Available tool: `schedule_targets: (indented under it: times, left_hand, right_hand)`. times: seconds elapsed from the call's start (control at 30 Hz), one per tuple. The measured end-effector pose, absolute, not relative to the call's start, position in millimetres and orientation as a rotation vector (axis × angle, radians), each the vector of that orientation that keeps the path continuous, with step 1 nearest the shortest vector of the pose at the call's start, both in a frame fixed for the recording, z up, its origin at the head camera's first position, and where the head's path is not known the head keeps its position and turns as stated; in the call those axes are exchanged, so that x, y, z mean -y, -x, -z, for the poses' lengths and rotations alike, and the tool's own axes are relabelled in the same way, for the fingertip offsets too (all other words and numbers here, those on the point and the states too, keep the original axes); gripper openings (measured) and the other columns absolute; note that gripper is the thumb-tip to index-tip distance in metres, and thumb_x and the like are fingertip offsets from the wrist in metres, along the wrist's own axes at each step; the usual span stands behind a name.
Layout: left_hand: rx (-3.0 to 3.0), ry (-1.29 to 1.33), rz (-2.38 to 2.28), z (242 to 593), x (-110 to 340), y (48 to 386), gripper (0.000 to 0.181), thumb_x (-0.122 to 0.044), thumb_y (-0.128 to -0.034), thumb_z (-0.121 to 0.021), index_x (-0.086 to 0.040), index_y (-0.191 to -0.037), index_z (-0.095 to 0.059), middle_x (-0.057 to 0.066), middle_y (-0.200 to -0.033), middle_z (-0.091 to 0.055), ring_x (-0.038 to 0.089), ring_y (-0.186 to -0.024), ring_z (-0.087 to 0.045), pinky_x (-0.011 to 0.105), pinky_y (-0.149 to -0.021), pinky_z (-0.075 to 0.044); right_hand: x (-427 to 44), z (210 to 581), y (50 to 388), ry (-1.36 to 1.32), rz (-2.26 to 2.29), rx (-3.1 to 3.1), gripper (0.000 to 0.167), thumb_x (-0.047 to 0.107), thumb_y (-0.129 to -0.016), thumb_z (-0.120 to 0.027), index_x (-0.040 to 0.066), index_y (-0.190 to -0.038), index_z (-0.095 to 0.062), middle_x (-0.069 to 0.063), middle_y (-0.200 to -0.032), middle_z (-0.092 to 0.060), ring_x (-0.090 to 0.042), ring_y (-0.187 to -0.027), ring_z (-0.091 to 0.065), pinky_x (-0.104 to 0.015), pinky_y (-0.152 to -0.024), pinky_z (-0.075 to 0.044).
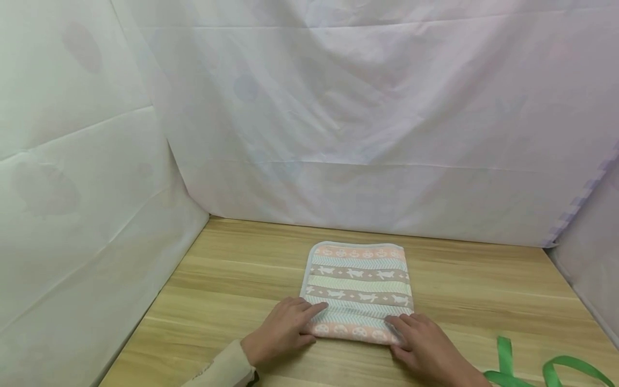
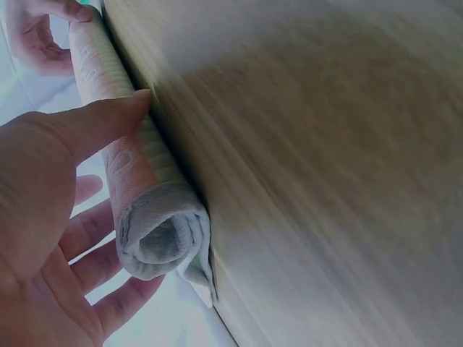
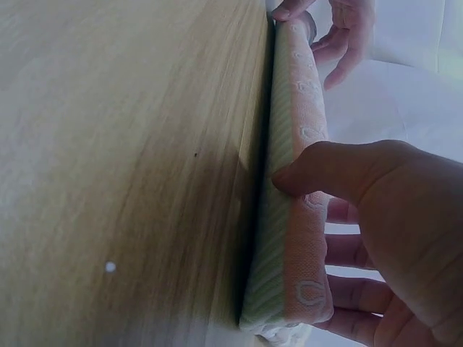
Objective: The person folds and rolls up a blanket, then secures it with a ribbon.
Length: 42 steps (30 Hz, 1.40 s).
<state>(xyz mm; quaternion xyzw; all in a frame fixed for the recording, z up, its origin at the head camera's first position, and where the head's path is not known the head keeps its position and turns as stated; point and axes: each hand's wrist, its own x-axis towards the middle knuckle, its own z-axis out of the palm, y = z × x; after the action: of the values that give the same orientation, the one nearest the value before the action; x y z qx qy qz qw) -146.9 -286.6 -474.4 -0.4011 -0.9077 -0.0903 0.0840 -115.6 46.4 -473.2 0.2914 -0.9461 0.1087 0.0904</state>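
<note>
A striped towel (image 1: 360,269) with rows of white animal figures lies on the table, its near edge rolled up. My left hand (image 1: 285,330) grips the left end of the roll, thumb on the near side and fingers over the far side. In the left wrist view, the rolled end (image 2: 163,235) shows a grey trim wound in a spiral. My right hand (image 1: 425,344) grips the right end of the roll likewise. The right wrist view shows the right thumb (image 3: 325,170) pressing the roll's pink and pale green side.
A green ribbon (image 1: 505,355) lies in loops at the right front of the wooden table (image 1: 232,269). White cloth (image 1: 338,134) hangs behind the table, with more cloth (image 1: 72,215) along the left side and at the right.
</note>
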Motion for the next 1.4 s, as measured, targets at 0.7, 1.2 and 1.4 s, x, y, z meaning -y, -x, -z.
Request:
schedule_targets:
  times: [0.7, 1.2, 1.4]
  left_hand:
    - [2.691, 1.277, 0.357, 470, 289, 161, 0.052, -0.023, -0.0889, -0.072, -0.010, -0.137, -0.058, -0.004, -0.099, -0.072, 0.008, -0.094, -0.065, 0.033, -0.092, -0.052]
    - [2.727, 1.341, 0.359, 463, 289, 170, 0.049, -0.025, -0.0932, -0.067, -0.014, -0.139, -0.054, -0.004, -0.097, -0.070, 0.012, -0.100, -0.061, 0.034, -0.093, -0.050]
    - [2.757, 1.334, 0.363, 462, 289, 173, 0.048, -0.027, -0.0930, -0.067, -0.015, -0.138, -0.054, -0.002, -0.101, -0.069, 0.012, -0.100, -0.061, 0.035, -0.094, -0.049]
  right_hand:
    - [-49, 475, 123, -0.894, -0.374, 2.649, 0.037, 0.021, -0.075, -0.083, 0.014, -0.109, -0.071, 0.007, -0.086, -0.071, -0.008, -0.077, -0.062, -0.033, -0.067, -0.052]
    - [-52, 476, 125, -0.917, -0.473, 2.588, 0.035, 0.017, -0.077, -0.084, 0.017, -0.109, -0.069, 0.010, -0.084, -0.069, -0.006, -0.075, -0.062, -0.030, -0.062, -0.052]
    - [-50, 476, 127, -0.869, -0.479, 2.610, 0.029, 0.018, -0.079, -0.083, 0.019, -0.104, -0.069, 0.014, -0.083, -0.066, -0.001, -0.075, -0.059, -0.027, -0.062, -0.050]
